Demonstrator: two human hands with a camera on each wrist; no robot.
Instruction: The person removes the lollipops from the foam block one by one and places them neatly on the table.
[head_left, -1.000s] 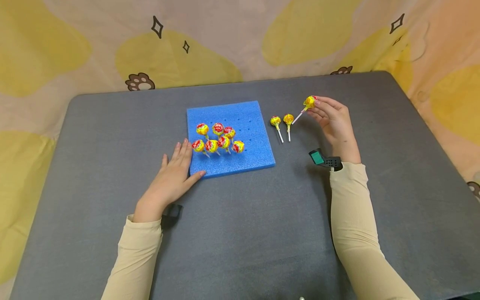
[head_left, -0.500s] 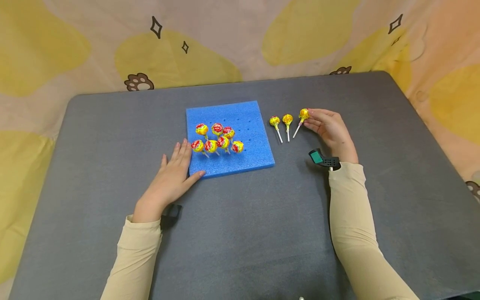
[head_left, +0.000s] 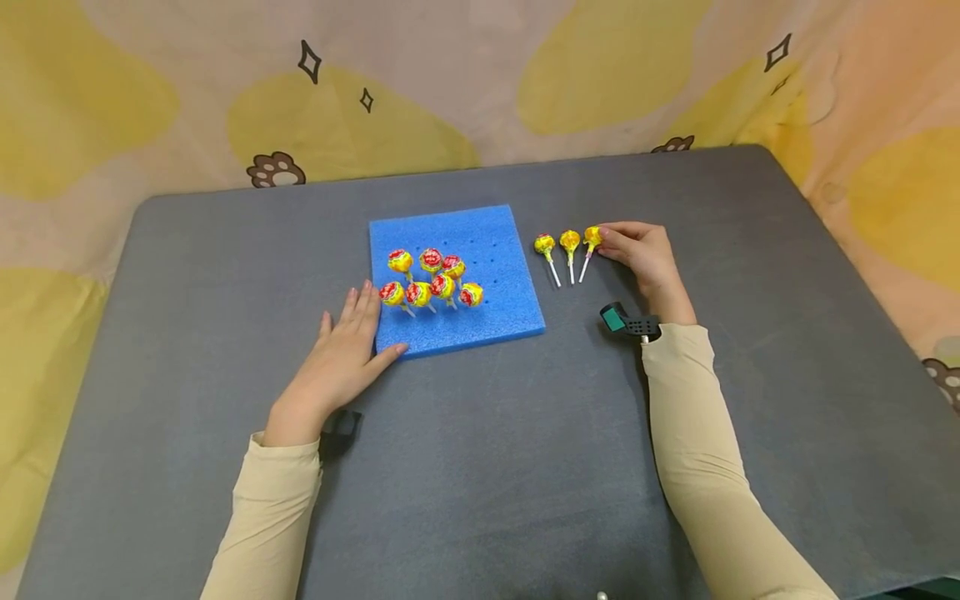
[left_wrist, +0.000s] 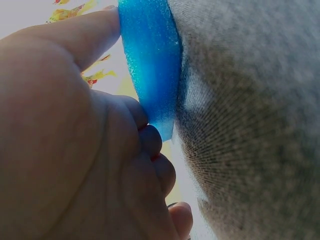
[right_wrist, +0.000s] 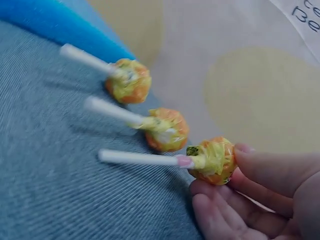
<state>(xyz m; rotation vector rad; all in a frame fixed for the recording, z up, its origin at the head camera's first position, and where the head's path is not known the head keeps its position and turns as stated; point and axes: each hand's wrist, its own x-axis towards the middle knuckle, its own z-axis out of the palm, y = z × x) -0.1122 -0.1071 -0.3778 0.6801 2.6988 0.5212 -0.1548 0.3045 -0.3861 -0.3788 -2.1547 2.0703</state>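
Note:
My right hand (head_left: 643, 258) pinches the wrapped head of a lollipop (right_wrist: 214, 161) between thumb and fingers, low at the table. Left of it lie two more lollipops, a middle one (head_left: 570, 242) and an outer one (head_left: 544, 244), all three in a row with white sticks toward me. My left hand (head_left: 341, 354) rests at the left edge of a blue foam block (head_left: 487, 325), fingers straight, thumb on its front corner. Several yellow-and-red lollipops (head_left: 442, 287) stand upright in the foam's left and middle part. In the left wrist view the thumb touches the foam's side (left_wrist: 150, 55).
The grey table (head_left: 465, 467) carries everything. Small holes show in the right and back of the foam. A patterned cloth (head_left: 420, 83) hangs behind the table. A dark wrist camera (head_left: 628, 321) sits on the right wrist.
My right hand has brought its lollipop down and to the left, beside the other two on the table. The left hand stays at the foam's edge.

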